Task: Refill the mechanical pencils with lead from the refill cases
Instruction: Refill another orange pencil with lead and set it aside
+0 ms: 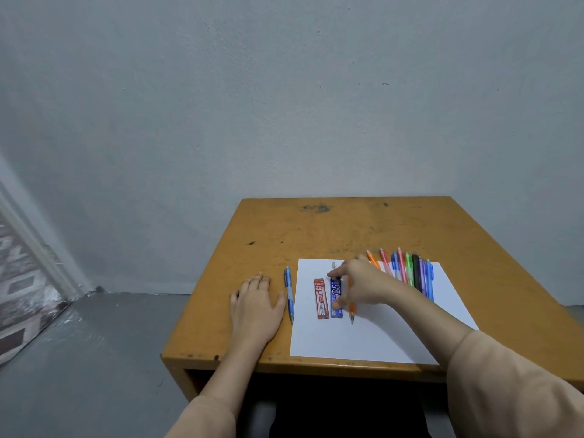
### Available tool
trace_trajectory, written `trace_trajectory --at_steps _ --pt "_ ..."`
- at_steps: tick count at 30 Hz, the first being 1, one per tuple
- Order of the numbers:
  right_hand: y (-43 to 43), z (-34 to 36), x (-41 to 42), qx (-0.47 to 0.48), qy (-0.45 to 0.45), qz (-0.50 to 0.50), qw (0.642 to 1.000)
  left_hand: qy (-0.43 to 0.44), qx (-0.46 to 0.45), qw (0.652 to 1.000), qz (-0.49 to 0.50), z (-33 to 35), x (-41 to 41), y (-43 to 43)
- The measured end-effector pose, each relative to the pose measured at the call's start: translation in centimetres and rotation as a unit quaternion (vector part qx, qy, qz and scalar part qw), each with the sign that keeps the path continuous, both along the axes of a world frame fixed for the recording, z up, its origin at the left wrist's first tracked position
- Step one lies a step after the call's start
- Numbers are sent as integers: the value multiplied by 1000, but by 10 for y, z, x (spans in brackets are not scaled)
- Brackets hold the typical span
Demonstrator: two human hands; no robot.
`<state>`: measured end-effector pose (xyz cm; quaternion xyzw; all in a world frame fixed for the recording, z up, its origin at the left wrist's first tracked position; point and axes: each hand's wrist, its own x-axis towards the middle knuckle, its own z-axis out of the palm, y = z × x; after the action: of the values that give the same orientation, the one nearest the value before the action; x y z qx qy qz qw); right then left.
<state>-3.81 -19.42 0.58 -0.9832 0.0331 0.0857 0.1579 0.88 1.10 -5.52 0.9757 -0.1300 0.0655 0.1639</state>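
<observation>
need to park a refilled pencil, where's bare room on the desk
Bare: wooden desk beyond the white paper; the paper's near strip below the refill cases. Crowded: around the right hand and the pencil row.

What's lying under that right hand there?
Under the right hand lie a blue refill case and an orange pencil, both on white paper. The case's top and the pencil's upper half are covered.

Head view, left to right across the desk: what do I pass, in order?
left hand → blue pencil → red refill case → blue refill case → orange pencil → row of coloured pencils
</observation>
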Motion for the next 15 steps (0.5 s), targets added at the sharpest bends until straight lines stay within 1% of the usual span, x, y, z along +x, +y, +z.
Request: trace_trajectory --at_steps 4,12,15 --pt "2 4 0 14 -11 -2 1000 1 -1 1000 0 0 0 0" --pt "9 7 -7 106 -89 -37 990 0 2 1000 3 1 -1 -1" --pt "12 10 -11 161 -111 -60 979 2 1 1000 3 1 -2 -1"
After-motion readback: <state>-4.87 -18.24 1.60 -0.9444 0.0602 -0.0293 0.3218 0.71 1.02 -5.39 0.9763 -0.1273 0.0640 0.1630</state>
